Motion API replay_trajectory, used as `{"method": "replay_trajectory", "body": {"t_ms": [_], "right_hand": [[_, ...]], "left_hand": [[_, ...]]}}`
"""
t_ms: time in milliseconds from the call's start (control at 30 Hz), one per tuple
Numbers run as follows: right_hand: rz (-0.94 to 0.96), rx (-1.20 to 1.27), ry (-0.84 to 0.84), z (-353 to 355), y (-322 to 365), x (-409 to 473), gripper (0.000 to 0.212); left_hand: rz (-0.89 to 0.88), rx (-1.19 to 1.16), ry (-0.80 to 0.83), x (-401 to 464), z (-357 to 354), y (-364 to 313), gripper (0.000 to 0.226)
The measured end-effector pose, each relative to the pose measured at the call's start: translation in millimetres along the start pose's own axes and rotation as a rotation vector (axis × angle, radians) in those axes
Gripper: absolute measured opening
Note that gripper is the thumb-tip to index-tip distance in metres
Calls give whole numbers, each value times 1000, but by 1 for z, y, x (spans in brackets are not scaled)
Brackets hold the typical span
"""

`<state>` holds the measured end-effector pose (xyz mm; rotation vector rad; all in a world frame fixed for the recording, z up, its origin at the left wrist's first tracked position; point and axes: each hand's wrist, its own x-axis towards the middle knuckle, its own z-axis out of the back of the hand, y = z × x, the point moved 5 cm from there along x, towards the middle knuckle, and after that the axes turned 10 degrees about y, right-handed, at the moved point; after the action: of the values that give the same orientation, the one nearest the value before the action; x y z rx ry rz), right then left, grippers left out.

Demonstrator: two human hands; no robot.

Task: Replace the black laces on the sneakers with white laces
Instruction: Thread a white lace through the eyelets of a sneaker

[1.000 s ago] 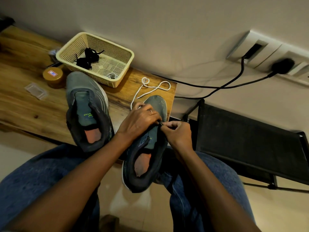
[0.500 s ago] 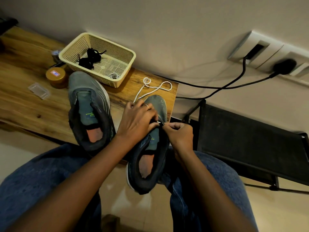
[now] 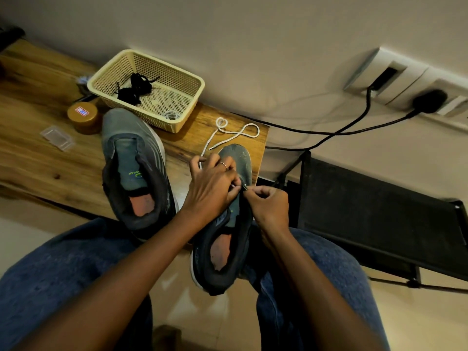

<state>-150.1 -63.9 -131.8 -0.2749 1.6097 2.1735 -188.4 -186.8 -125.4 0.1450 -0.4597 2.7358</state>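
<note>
Wooden table (image 3: pixel 38 153), white lace (image 3: pixel 235 133) just beyond both hands' grip.

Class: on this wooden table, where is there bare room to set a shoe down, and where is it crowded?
Bare wood lies on the table left of the sneaker, nearer than the clear plastic case. It is crowded round the basket, the brown jar and the white lace at the right end.

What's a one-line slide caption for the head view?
Both hands thread a white lace into the right-side sneaker; black laces lie in the basket.
</note>
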Motion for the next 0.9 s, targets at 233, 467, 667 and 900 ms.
{"method": "replay_trajectory", "body": {"t_ms": [233,467,667,900], "right_hand": [[16,-49,35,-1,3,1,17],[-70,85,13,6,-1,12,13],[-18,-166,274,7,27,27,10],[-82,-252,366,6,30,36,12]], "left_hand": [[59,-53,-4,-2,-2,1,11],[166,-122,148,1,0,2,12],[168,-172,158,5,5,5,19],[150,-157,207,9,9,5,29]]}}
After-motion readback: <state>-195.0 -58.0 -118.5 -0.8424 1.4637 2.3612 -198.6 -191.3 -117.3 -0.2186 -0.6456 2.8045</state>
